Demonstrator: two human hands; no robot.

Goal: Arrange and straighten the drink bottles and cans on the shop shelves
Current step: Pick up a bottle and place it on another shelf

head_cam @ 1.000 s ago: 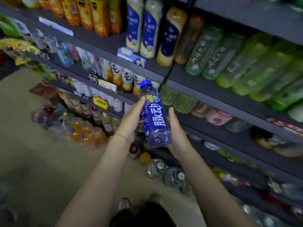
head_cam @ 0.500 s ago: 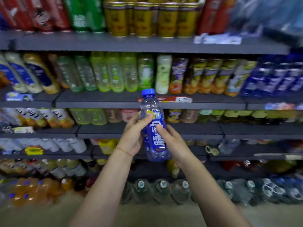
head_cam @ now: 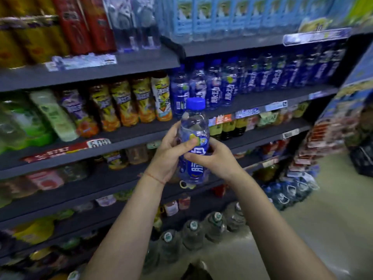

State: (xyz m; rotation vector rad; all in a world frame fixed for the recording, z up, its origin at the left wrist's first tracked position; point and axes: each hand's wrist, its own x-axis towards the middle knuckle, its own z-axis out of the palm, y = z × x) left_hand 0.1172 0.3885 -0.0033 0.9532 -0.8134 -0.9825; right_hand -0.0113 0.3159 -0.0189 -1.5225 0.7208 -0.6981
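Observation:
A clear drink bottle (head_cam: 194, 126) with a blue cap and blue label stands upright in front of me, held in both hands. My left hand (head_cam: 168, 156) grips its left side with the thumb across the label. My right hand (head_cam: 215, 158) wraps round the label from the right. Behind and above it, a row of matching blue-label bottles (head_cam: 252, 77) fills the right part of the dark shelf (head_cam: 262, 101). Orange and yellow juice bottles (head_cam: 129, 102) stand to the left on the same level.
Red and gold cans (head_cam: 60, 31) and light blue cartons (head_cam: 232, 15) sit on the top shelf. Green bottles (head_cam: 24, 122) are at the far left. Large water jugs (head_cam: 193, 233) line the floor. A stacked display (head_cam: 333, 134) stands at the right, beside beige floor (head_cam: 323, 229).
My view has swung right along the shelves, so the blue-label row is now straight behind the bottle. Both hands have kept their hold on the bottle and raised it slightly.

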